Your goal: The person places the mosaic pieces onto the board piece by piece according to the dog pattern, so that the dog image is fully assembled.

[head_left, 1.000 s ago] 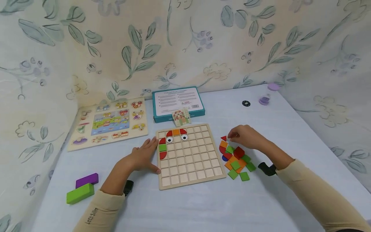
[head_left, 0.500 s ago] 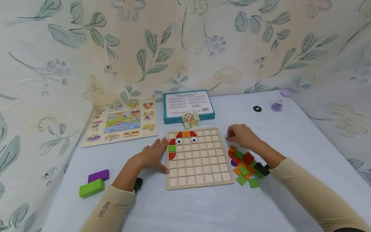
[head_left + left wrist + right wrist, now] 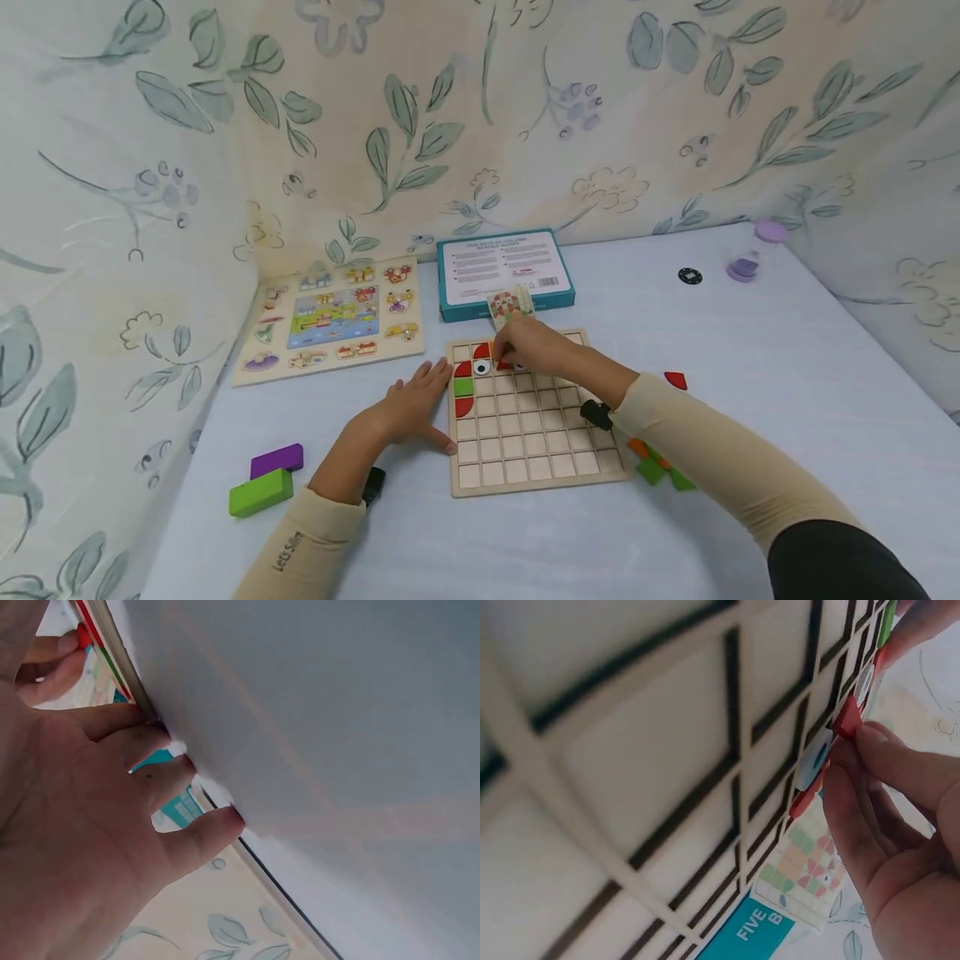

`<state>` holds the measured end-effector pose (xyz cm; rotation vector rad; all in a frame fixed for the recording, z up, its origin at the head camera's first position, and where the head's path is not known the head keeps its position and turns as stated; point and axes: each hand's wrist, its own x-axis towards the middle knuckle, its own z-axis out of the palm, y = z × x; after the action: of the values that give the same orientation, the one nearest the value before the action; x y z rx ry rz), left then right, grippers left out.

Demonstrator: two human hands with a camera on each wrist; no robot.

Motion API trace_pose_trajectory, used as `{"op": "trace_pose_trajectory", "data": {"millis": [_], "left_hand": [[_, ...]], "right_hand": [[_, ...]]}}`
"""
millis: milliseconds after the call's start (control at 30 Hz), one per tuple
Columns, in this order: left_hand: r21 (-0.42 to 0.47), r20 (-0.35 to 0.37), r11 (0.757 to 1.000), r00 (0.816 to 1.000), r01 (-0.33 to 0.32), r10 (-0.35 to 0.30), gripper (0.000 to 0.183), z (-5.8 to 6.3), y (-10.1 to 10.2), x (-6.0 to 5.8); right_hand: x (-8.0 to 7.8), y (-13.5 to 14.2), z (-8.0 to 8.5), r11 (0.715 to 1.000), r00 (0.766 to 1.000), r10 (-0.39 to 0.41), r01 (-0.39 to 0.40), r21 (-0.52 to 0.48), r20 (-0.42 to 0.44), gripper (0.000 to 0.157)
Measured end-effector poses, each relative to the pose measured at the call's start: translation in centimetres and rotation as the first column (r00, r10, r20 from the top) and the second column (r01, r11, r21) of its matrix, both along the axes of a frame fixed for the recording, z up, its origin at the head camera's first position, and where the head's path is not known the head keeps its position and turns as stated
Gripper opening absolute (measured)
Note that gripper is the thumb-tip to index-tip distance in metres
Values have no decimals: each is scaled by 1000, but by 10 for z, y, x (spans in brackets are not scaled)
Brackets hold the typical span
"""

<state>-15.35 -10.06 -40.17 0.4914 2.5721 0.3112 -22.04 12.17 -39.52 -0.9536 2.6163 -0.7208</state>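
The square wooden grid board (image 3: 525,425) lies flat on the table. Along its left edge rests my left hand (image 3: 411,406), fingers straight and spread, fingertips touching the frame in the left wrist view. Over the board's upper part, my right hand (image 3: 536,346) pinches a small red triangle tile (image 3: 847,718) between thumb and fingers. It is close beside a round eye tile (image 3: 815,759). Another eye tile (image 3: 482,367), a green square tile (image 3: 463,387) and red quarter-round tiles (image 3: 464,407) sit in cells at upper left. My right hand covers some top-row tiles.
A teal box (image 3: 506,275) with a picture card (image 3: 502,305) stands behind the board. A picture puzzle (image 3: 330,321) lies left, above purple (image 3: 277,461) and green blocks (image 3: 260,493). Right are loose tiles (image 3: 651,469), partly under the sleeve, a black disc (image 3: 690,276) and a purple-capped jar (image 3: 744,267).
My right hand has picked up the red triangle tile from right of the board and carried it left over the upper cells. My left hand stays at the board's edge. The head view has shifted.
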Motion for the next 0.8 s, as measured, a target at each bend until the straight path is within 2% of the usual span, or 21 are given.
{"op": "trace_pose_trajectory", "data": {"millis": [200, 333, 467, 567, 633, 700, 800], "left_hand": [[6, -12, 1000, 1000, 29, -29, 117, 4, 13, -3], [16, 4, 999, 999, 50, -51, 118, 3, 19, -4], [38, 12, 998, 998, 54, -54, 117, -1, 21, -3], [60, 18, 998, 999, 35, -36, 117, -3, 17, 0], [61, 22, 998, 999, 22, -24, 117, -2, 12, 2], [50, 20, 999, 1000, 17, -18, 118, 0, 7, 4], [26, 3, 999, 999, 35, -35, 118, 6, -1, 4]], "right_hand": [[4, 12, 1, 1000, 999, -3, 3, -5, -48, 7], [7, 16, 0, 998, 998, -21, 25, 58, -55, 6], [9, 17, -2, 994, 996, -6, 16, 111, -86, 7], [10, 23, 2, 998, 996, -15, 20, 57, -86, 10], [12, 34, 10, 999, 996, -50, 51, 6, -78, 12], [16, 53, 20, 993, 990, -120, 119, -26, -74, 15], [28, 97, 27, 964, 964, -256, 259, 51, -70, 17]]}}
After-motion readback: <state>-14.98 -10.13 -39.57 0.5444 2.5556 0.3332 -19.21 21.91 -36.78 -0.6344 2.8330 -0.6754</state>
